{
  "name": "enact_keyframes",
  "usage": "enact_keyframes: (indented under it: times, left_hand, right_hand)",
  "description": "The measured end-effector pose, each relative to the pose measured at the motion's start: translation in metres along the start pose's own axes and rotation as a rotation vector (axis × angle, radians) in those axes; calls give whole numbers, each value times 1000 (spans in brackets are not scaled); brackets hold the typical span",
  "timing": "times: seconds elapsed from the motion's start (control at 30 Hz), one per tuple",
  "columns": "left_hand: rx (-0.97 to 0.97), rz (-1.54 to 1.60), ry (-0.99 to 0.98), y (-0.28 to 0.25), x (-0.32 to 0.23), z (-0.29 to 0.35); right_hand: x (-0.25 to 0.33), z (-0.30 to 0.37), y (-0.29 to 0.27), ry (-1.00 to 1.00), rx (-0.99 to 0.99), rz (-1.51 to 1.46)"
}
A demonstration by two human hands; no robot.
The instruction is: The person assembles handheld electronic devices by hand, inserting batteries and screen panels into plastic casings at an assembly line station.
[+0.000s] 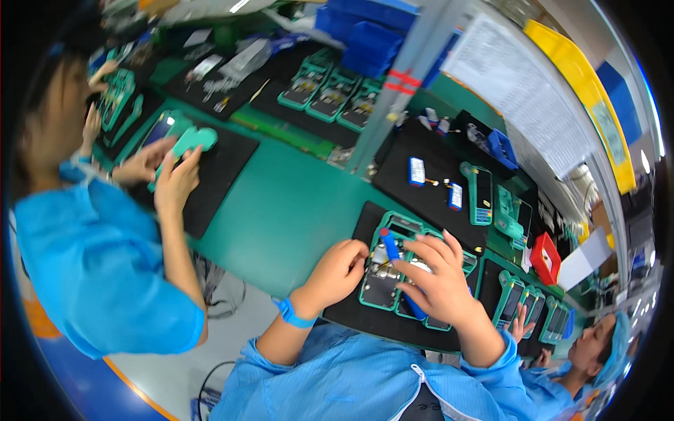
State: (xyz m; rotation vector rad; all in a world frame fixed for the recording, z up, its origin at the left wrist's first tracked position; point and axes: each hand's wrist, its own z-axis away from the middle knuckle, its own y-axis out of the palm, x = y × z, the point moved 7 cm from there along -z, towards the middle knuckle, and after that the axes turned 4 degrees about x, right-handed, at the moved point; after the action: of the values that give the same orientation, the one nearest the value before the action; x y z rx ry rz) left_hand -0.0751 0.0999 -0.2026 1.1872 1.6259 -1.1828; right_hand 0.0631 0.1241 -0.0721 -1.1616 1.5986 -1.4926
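Observation:
My left hand (335,277), closed with curled fingers, rests at the left edge of a teal handheld-device housing (379,293); whatever its fingertips may pinch is hidden. Over the middle of a row of such opened housings is my right hand (442,281). Its thumb and index finger are at a blue cylindrical piece with a red end (388,245), while the other fingers stretch out. Another blue part (415,307) shows below this hand; I cannot tell whether it belongs to the same piece. The housings lie on a black mat (347,312) and show dark and silvery inner parts.
Beyond are blue-wrapped battery packs (417,171), a teal keypad device (479,195) and a red bin (545,259). A metal post (382,105) rises from the green table (281,217). A co-worker's hands (172,172) hold a teal part at left; another person sits at right.

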Motion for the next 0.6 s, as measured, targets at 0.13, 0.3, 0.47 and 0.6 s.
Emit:
enact_keyframes:
  times: [0.13, 0.3, 0.47, 0.6]
  left_hand:
    - [-48, -79, 20, 4, -18, -4]
    - [-45, -28, -169, 13, -1, -6]
    - [-66, -165, -147, 16, -10, -5]
    - [-104, -181, -214, 20, -7, 6]
  right_hand:
    - [-46, 96, -15, 427, -300, -57]
    - [-106, 193, 57, 985, -475, -688]
    - [-109, 200, 83, 1025, -576, -999]
    - [-108, 200, 80, 947, -502, -992]
